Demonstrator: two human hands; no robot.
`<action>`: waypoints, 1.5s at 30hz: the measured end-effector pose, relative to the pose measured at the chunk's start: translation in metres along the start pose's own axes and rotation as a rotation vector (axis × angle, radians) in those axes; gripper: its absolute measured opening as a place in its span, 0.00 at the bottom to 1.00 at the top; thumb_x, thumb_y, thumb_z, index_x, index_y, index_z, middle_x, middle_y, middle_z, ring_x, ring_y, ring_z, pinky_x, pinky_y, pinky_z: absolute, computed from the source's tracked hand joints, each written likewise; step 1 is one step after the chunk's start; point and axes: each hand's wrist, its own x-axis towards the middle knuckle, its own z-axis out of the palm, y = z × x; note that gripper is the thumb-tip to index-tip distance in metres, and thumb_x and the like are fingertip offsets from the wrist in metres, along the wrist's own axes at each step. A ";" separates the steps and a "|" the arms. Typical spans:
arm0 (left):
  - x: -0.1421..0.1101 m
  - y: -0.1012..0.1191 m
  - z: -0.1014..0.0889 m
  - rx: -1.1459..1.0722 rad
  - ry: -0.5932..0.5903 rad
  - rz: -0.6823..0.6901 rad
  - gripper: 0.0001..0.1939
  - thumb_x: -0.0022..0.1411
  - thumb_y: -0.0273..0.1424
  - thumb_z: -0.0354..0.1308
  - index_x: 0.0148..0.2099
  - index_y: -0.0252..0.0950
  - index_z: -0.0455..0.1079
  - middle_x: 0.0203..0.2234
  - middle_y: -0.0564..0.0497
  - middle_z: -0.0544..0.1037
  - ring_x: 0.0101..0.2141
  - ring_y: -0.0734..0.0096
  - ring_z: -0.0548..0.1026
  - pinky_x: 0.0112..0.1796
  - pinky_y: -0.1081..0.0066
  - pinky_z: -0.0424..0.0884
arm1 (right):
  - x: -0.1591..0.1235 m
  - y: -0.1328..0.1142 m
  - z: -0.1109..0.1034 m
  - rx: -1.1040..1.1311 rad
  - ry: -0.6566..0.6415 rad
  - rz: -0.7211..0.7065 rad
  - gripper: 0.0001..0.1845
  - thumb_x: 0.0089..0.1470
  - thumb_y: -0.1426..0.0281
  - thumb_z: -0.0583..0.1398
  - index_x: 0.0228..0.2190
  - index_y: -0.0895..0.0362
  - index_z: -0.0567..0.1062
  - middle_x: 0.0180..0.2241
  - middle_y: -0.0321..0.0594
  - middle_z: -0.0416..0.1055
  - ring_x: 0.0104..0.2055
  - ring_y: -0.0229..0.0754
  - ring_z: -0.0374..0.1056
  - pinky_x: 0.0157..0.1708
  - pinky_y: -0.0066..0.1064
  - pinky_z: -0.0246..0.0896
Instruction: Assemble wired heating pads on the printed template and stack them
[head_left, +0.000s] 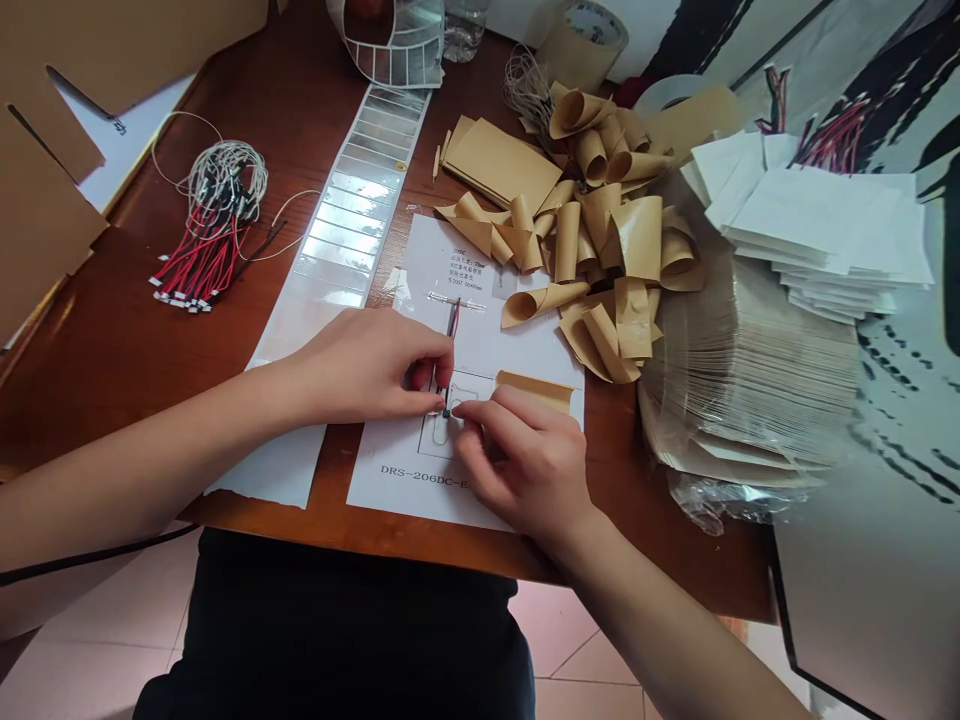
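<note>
A short wire lead (pixel 454 320) with red and black strands lies over a printed sheet (pixel 405 480), its upper end at a clear strip of tape (pixel 469 303). My left hand (pixel 375 365) is closed, thumb and index finger pinching the lead. Right beside it, my right hand (pixel 529 455) has its fingers bent together at the lead's small dark lower end; what lies between its fingertips is too small to make out. Under both hands the sheet shows a line drawing, partly covered. A curled brown paper piece (pixel 536 390) rests behind my right hand.
A strip of silvery labels (pixel 352 220) runs from its roll (pixel 405 50). Bundled wires (pixel 217 220) lie at left near a cardboard box (pixel 45 170). Rolled brown papers (pixel 570 235), flat brown sheets (pixel 502 160), stacked white packets (pixel 817 220) and a packing tape roll (pixel 589 40) stand at right.
</note>
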 end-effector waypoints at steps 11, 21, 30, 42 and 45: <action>-0.001 0.003 -0.002 0.007 -0.060 -0.029 0.06 0.60 0.35 0.65 0.40 0.43 0.76 0.28 0.60 0.79 0.31 0.73 0.73 0.31 0.71 0.56 | 0.000 0.003 0.003 -0.017 -0.040 -0.025 0.12 0.60 0.75 0.58 0.33 0.57 0.82 0.23 0.35 0.66 0.24 0.36 0.61 0.25 0.30 0.54; -0.002 0.001 -0.003 -0.045 -0.048 -0.030 0.10 0.59 0.32 0.62 0.44 0.41 0.73 0.29 0.60 0.79 0.31 0.73 0.74 0.32 0.71 0.59 | 0.001 0.003 0.002 -0.064 -0.072 -0.083 0.13 0.62 0.74 0.57 0.32 0.58 0.83 0.24 0.36 0.66 0.25 0.37 0.61 0.25 0.31 0.53; 0.000 0.001 0.000 -0.082 -0.024 -0.054 0.10 0.56 0.32 0.62 0.43 0.41 0.73 0.29 0.60 0.78 0.31 0.72 0.75 0.32 0.71 0.59 | 0.000 0.002 0.002 -0.051 -0.059 -0.107 0.13 0.62 0.74 0.58 0.32 0.59 0.82 0.23 0.36 0.65 0.25 0.37 0.60 0.25 0.31 0.53; 0.000 0.003 -0.003 -0.120 -0.028 -0.065 0.11 0.55 0.30 0.62 0.43 0.40 0.72 0.29 0.59 0.79 0.32 0.71 0.75 0.32 0.71 0.60 | 0.000 0.003 0.000 -0.063 -0.079 -0.076 0.12 0.62 0.74 0.58 0.30 0.57 0.81 0.24 0.35 0.65 0.26 0.36 0.60 0.26 0.31 0.52; 0.000 0.003 -0.001 -0.085 -0.006 -0.073 0.12 0.54 0.31 0.62 0.43 0.41 0.72 0.29 0.59 0.79 0.31 0.71 0.75 0.32 0.71 0.59 | 0.000 0.002 0.001 -0.056 -0.063 -0.074 0.12 0.61 0.74 0.58 0.30 0.57 0.82 0.23 0.35 0.65 0.25 0.36 0.60 0.25 0.31 0.51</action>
